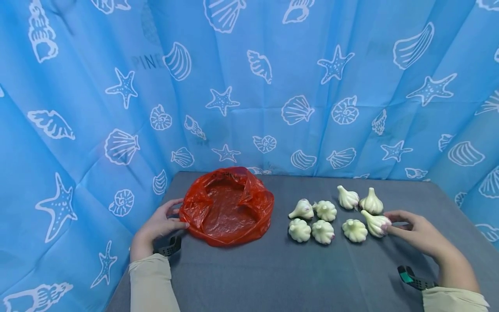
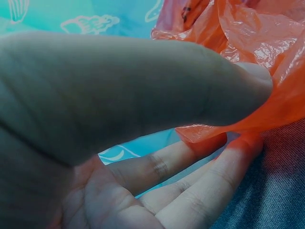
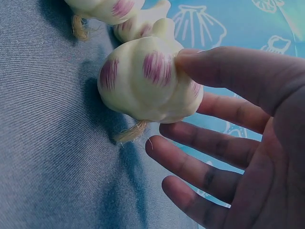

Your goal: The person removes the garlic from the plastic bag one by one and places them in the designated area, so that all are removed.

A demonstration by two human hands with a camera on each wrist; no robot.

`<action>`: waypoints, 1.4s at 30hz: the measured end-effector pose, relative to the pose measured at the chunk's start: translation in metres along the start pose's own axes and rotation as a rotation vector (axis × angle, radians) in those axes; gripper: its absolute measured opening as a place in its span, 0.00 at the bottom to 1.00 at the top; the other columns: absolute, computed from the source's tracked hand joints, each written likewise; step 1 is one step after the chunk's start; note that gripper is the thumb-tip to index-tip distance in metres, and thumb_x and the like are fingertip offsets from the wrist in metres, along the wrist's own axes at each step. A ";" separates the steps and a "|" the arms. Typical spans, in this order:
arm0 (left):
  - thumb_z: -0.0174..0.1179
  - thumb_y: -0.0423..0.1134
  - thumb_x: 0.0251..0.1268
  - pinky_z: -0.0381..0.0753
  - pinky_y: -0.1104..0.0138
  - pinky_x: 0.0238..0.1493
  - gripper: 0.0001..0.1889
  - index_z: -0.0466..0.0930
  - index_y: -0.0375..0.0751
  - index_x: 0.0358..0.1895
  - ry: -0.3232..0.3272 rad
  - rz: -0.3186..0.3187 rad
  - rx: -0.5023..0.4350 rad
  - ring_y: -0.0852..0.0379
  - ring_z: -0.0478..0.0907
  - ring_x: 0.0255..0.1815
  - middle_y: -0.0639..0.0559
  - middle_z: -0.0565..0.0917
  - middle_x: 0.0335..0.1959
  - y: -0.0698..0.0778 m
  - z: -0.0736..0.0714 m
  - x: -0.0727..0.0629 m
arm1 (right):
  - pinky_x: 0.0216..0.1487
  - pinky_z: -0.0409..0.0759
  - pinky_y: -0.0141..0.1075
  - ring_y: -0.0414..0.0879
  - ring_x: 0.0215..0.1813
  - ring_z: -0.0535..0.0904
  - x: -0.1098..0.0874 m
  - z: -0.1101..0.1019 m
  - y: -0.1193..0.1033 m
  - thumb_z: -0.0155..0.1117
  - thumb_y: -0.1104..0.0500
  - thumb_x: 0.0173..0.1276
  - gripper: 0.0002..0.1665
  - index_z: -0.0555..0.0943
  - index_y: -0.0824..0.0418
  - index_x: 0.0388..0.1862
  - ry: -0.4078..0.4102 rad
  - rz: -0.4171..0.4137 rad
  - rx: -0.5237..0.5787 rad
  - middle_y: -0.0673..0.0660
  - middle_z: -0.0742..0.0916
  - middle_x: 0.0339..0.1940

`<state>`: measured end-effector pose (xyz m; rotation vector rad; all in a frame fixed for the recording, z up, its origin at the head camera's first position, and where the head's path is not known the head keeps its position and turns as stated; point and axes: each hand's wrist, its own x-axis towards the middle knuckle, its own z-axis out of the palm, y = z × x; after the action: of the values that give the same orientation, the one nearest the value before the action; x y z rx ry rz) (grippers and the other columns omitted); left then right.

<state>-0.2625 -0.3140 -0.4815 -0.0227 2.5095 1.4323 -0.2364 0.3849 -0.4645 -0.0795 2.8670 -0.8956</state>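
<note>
My left hand [image 1: 161, 222] pinches the left edge of a red plastic bag [image 1: 265, 212], which lies with its wide mouth facing up. In the left wrist view the thumb presses on the thin orange-red film of the bag [image 2: 286, 95] and fingertips lie beneath it. Over at the right, my right hand [image 1: 419, 232] holds a white garlic bulb [image 1: 376, 223] between thumb and fingers. Close up in the right wrist view, this garlic bulb [image 3: 138, 81] shows purple streaks and a tuft of roots; the lower fingers are spread apart from it.
Several more garlic bulbs sit between the bag and my right hand, one group nearer the bag [image 1: 323, 232] and another beside the held bulb [image 1: 354, 230]. A grey cloth [image 1: 273, 277] covers the table. A blue curtain with seashell prints [image 1: 241, 86] hangs behind and along both sides.
</note>
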 end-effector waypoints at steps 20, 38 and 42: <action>0.73 0.41 0.67 0.81 0.39 0.67 0.48 0.53 0.42 0.85 -0.006 0.003 0.002 0.29 0.74 0.72 0.28 0.69 0.76 0.002 -0.002 0.001 | 0.48 0.88 0.58 0.78 0.59 0.81 0.002 0.001 0.000 0.60 0.45 0.83 0.38 0.71 0.76 0.72 0.017 0.012 -0.003 0.84 0.74 0.70; 0.68 0.42 0.73 0.82 0.44 0.69 0.44 0.53 0.37 0.85 0.062 0.056 -0.040 0.28 0.72 0.75 0.28 0.66 0.79 0.010 -0.003 0.003 | 0.47 0.88 0.61 0.78 0.59 0.81 -0.001 0.001 -0.006 0.59 0.45 0.83 0.35 0.74 0.75 0.70 0.103 0.014 -0.017 0.82 0.78 0.68; 0.65 0.47 0.76 0.79 0.43 0.71 0.42 0.55 0.38 0.84 0.149 0.055 -0.032 0.30 0.71 0.77 0.29 0.66 0.79 0.018 -0.003 0.001 | 0.48 0.88 0.62 0.79 0.61 0.80 -0.002 0.005 -0.018 0.58 0.43 0.83 0.35 0.75 0.73 0.70 0.152 0.007 -0.012 0.82 0.78 0.67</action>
<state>-0.2668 -0.3072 -0.4655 -0.0699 2.6242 1.5457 -0.2337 0.3677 -0.4586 -0.0026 3.0098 -0.9210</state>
